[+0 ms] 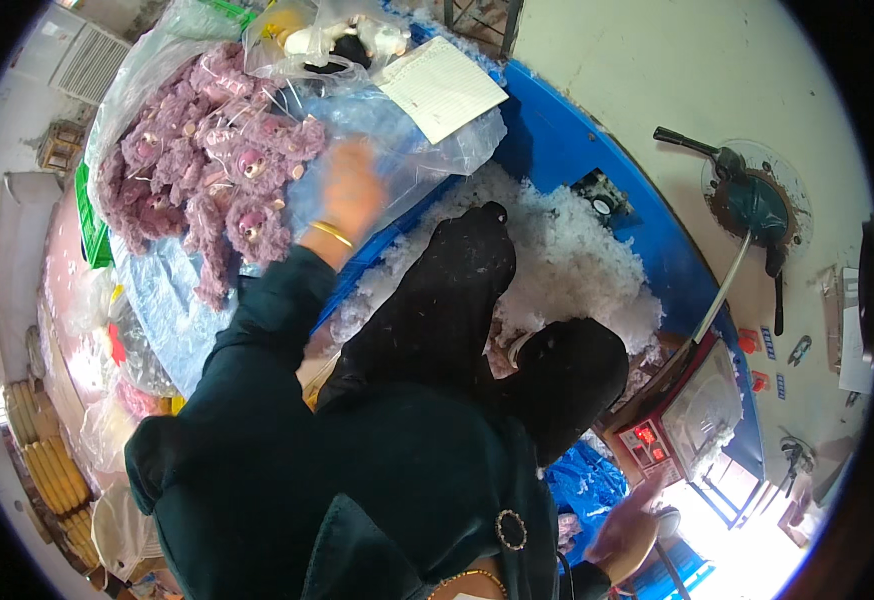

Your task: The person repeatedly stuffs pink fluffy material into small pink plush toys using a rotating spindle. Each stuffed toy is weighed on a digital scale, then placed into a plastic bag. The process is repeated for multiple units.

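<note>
The left hand (352, 190), blurred and with a gold bangle at the wrist, reaches up onto a clear plastic bag (407, 140) lying just beside a heap of purple plush toys (207, 170); whether its grip is clenched on the plastic or released over it I cannot tell. The right hand (622, 535) sits low at the lower edge, near a small scale with a red display (682, 415), its grip also too blurred to tell. Between them the person's dark-trousered knees rest against a blue bin (567, 150) of white stuffing fibre (577, 260), and a lined paper sheet (442, 88) lies on the bag.
</note>
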The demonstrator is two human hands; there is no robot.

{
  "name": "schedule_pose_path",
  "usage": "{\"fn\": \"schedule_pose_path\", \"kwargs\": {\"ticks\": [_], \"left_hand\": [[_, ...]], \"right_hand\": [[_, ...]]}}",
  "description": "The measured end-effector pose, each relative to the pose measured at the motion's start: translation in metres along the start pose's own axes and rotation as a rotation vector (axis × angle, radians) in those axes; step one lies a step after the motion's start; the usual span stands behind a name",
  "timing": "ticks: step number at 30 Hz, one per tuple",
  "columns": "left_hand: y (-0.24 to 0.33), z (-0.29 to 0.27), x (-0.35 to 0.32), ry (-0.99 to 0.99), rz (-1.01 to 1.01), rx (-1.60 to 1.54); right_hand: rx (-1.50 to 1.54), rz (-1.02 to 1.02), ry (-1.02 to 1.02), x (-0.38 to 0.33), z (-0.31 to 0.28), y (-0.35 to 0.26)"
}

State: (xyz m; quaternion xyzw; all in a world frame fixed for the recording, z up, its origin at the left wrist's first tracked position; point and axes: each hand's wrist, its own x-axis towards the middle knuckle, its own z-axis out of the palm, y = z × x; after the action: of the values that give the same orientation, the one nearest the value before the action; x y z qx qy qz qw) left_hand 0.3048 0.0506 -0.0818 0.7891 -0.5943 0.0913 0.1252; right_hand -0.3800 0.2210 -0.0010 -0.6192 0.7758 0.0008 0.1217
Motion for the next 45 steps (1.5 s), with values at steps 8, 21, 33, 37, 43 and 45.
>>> {"fn": "schedule_pose_path", "kwargs": {"ticks": [8,21,33,37,43,45], "left_hand": [[-0.161,0.010,0.046,0.034,-0.010,0.238],[0.179,-0.105,-0.012,-0.074,0.962,-1.141],[0.214,-0.083,-0.029,-1.400,0.155,-1.794],[0.223,-0.078,-0.037,-1.481,0.305,-1.643],[0.234,-0.078,-0.031,-1.241,0.366,-1.652],[0.237,-0.083,-0.027,-1.125,0.489,-1.686]], "right_hand": [[0.289,0.160,-0.204,0.031,-0.013,-0.056],[1.831,-0.266,-0.714,0.108,0.016,-0.347],[1.237,-0.454,-0.656,0.099,-0.028,-0.289],[1.255,-0.434,-0.623,0.089,-0.026,-0.280],[1.333,-0.429,-0.456,0.082,-0.020,-0.266],[1.114,-0.365,-0.696,0.087,-0.031,-0.253]]}}
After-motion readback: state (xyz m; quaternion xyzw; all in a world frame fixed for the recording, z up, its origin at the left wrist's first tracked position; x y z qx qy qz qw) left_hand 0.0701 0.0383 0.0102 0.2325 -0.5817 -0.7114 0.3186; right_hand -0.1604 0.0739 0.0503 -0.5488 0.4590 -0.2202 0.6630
